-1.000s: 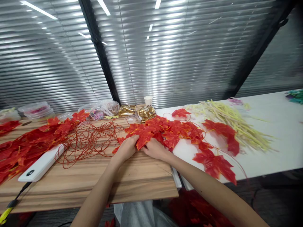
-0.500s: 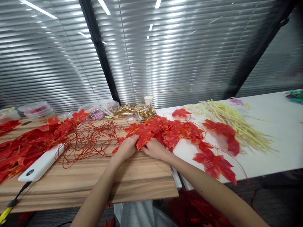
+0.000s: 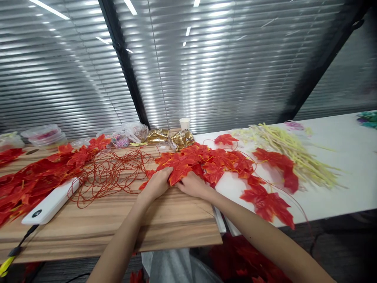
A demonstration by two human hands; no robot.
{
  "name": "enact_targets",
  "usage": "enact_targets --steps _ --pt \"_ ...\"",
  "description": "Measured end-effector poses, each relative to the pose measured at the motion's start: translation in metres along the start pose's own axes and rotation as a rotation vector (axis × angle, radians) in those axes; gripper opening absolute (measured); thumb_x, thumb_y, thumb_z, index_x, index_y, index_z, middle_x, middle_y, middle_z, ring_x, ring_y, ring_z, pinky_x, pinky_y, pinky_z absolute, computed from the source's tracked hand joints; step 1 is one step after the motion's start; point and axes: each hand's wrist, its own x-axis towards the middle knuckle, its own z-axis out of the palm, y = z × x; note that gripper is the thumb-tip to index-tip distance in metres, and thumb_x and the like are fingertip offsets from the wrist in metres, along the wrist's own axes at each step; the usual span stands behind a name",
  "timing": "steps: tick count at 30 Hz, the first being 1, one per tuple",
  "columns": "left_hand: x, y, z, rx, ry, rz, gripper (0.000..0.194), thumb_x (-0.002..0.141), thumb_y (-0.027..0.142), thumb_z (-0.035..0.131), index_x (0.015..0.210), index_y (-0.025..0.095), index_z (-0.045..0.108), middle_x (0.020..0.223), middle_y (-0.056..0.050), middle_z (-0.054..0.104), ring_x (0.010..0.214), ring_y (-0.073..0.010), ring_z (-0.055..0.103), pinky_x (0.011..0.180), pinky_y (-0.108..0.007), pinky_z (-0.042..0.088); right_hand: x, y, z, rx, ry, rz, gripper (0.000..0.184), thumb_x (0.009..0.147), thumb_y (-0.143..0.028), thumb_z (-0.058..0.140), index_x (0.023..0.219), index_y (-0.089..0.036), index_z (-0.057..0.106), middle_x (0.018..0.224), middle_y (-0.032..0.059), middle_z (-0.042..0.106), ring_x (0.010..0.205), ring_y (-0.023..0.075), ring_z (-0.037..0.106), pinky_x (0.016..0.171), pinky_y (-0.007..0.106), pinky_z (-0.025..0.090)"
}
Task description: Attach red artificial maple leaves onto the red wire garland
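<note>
Both my hands are close together at the near edge of a heap of red artificial maple leaves. My left hand (image 3: 160, 183) is closed on the left side of a red maple leaf (image 3: 180, 167) with yellow-orange edges. My right hand (image 3: 193, 184) has its fingers curled under the same leaf's right side; the fingertips are partly hidden by it. More red leaves (image 3: 224, 161) spread to the right, strung along a thin red cord (image 3: 273, 188). Left of my hands lies a loose tangle of red cord (image 3: 114, 173).
A white power bank (image 3: 51, 202) with a cable lies at left beside another pile of red leaves (image 3: 35, 181). Gold packets (image 3: 182, 139) and a paper cup (image 3: 185, 124) stand behind. Yellow stems (image 3: 297, 157) lie on the white table (image 3: 347, 177). The wooden board's edge (image 3: 182, 247) is nearest me.
Almost nothing differs. Both hands stay at the same leaf, and the view has shifted very slightly.
</note>
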Motion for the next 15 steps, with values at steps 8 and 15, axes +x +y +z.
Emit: enact_targets --steps 8,15 --pt "-0.0008 -0.0004 0.0007 0.001 0.023 0.031 0.018 0.075 0.013 0.045 0.089 0.018 0.055 0.095 -0.008 0.062 0.087 -0.0185 0.056 0.076 -0.029 0.043 -0.0001 0.0001 -0.0009 0.004 0.007 0.0 0.023 0.084 -0.027 0.041 0.095 -0.017 0.058 0.092 0.007 0.063 0.079 0.0188 0.057 0.065 0.026 0.038" --pt "-0.0005 0.0023 -0.0006 0.028 0.026 0.043 0.014 0.076 0.013 0.044 0.085 0.017 0.054 0.093 -0.008 0.061 0.084 -0.0182 0.056 0.072 -0.028 0.042 0.0005 0.0008 0.0002 0.049 0.033 -0.017 0.019 0.082 -0.025 0.044 0.092 -0.017 0.058 0.093 0.0072 0.062 0.083 0.0191 0.056 0.07 0.026 0.039"
